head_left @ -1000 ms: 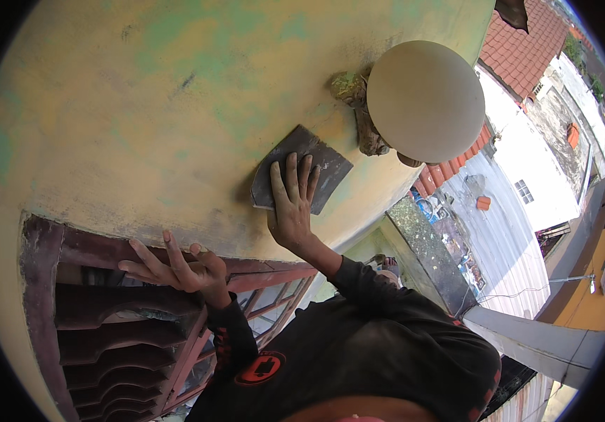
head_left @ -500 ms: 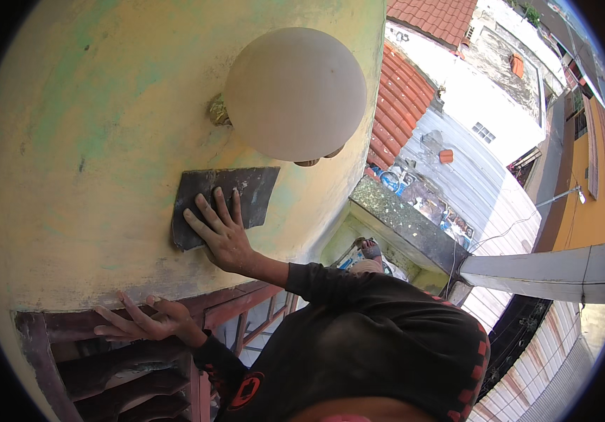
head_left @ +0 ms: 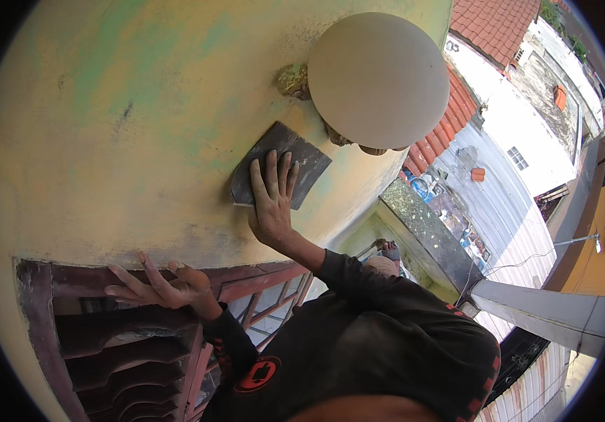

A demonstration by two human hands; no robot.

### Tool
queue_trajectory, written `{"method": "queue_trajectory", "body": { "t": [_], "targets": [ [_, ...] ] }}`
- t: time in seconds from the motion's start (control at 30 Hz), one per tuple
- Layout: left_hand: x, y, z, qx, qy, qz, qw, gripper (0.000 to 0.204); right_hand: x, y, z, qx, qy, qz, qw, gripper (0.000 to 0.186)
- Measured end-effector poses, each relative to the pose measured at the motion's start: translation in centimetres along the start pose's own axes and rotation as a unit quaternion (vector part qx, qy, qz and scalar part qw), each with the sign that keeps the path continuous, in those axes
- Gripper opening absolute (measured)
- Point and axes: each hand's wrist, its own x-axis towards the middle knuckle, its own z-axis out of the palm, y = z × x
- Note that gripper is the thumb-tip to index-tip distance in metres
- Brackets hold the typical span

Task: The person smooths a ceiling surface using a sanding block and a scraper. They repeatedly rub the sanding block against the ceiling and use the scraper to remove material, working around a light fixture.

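Note:
My right hand [head_left: 271, 204] presses a dark grey sheet, apparently sandpaper, [head_left: 307, 169] flat against the mottled yellow and green wall [head_left: 98, 162], its fingers over the sheet. Just above and right of it, a round pale globe lamp [head_left: 378, 81] sits on a wall bracket [head_left: 293, 83]. My left hand [head_left: 165, 287] is lower left, open with fingers spread and empty, by the top of a maroon window frame [head_left: 34, 302]; whether it touches the frame I cannot tell.
Dark louvre slats [head_left: 123, 359] fill the window below. At right, a narrow ledge [head_left: 425, 228] edges a drop toward corrugated roofing [head_left: 506, 232] and red tiled roofs [head_left: 492, 24]. A concrete beam [head_left: 542, 309] and a thin wire cross the lower right. My foot [head_left: 390, 253] shows beyond my body.
My right hand and the sheet have shifted back and forth over the wall below the lamp, the sheet turning slightly. The view has swung. My left hand stays by the frame.

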Motion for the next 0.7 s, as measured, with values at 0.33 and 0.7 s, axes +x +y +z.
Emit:
{"method": "queue_trajectory", "body": {
  "t": [0.33, 0.7],
  "targets": [
    [-0.1, -0.1, -0.6, -0.006, -0.01, 0.006, 1.0, 0.046, 1.6, 0.7, -1.7, -0.004, 0.011, 0.01, 1.0, 0.079],
    [0.1, 0.0, -0.3, -0.013, -0.006, -0.002, 1.0, 0.048, 1.3, 1.3, -1.9, -0.017, 0.027, 0.01, 0.999, 0.08]
  ]
}}
